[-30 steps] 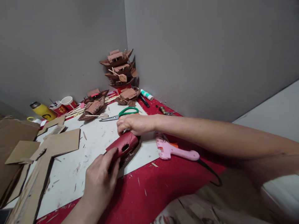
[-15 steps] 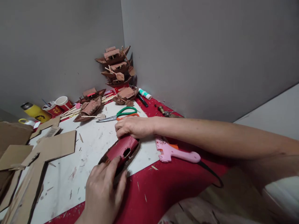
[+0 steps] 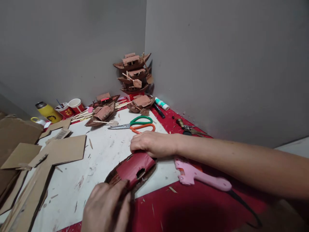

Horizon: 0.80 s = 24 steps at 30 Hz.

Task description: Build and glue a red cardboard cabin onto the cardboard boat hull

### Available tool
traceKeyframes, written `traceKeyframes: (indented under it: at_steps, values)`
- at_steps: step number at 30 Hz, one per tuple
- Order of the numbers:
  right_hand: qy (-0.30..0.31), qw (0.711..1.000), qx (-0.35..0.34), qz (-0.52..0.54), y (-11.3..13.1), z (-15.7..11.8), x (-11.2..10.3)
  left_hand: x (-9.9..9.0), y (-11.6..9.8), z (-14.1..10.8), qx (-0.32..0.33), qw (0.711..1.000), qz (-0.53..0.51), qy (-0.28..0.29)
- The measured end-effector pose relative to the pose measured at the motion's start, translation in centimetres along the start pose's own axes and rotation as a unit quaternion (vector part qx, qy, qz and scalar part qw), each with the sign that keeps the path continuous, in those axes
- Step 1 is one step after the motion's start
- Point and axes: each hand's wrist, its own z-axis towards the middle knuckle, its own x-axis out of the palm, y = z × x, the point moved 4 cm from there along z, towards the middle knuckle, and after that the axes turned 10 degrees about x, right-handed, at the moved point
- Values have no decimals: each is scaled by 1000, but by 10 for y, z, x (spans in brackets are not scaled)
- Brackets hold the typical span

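Note:
A small model boat (image 3: 113,174) with a dark brown hull and a red curved roof (image 3: 135,166) rests on a white sheet. The roof has a ragged hole in its near side. My left hand (image 3: 107,204) grips the boat's near left end, its fingertips against the roof and hull. My right hand (image 3: 151,143) is closed over the far side of the boat, and its fingertips are hidden. Just beyond it lie scissors (image 3: 141,120) with one green and one orange handle. A pink glue gun (image 3: 205,178) lies beneath my right forearm.
Brown model boats stand stacked (image 3: 134,75) in the corner, with several more on the table. Cut cardboard (image 3: 67,148) covers the left side. Paper cups (image 3: 75,104), a yellow bottle (image 3: 49,112), thin sticks and a glue stick (image 3: 162,103) line the back. Scraps litter the white sheet (image 3: 70,180).
The whole view has shifted, so things sit farther right and lower. Both hands stay on the boat; my left hand has slid back slightly, showing more of the red roof.

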Motion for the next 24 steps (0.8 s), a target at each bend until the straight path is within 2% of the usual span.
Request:
traceKeyframes:
  at_steps: [2, 4, 6, 8, 10, 13, 18, 22, 24]
  values:
    - [-6, 1000, 0, 21, -1, -1, 1, -12, 12, 2, -52, 999, -10, -13]
    - [-10, 999, 15, 38, -3, -2, 4, -16, 27, 6, -100, 994, -35, 11]
    - [-13, 998, 40, 53, -6, -3, 7, -10, 42, 12, -155, 982, -95, 56]
    - [-11, 996, 67, 63, -7, -4, 9, 3, 54, 18, -223, 954, -167, 107]
    - [-6, 994, 88, 68, -7, -5, 10, 15, 60, 26, -263, 930, -212, 145]
    - [6, 992, 102, 74, -6, -7, 11, 24, 62, 39, -253, 926, -243, 138]
    - [10, 988, 126, 87, -8, -13, 15, 26, 65, 42, -216, 927, -295, 83]
    - [-5, 988, 125, 93, -8, -15, 17, 32, 69, 35, -220, 924, -280, 141]
    - [-8, 989, 125, 85, -6, -15, 18, 33, 70, 33, -233, 918, -287, 142]
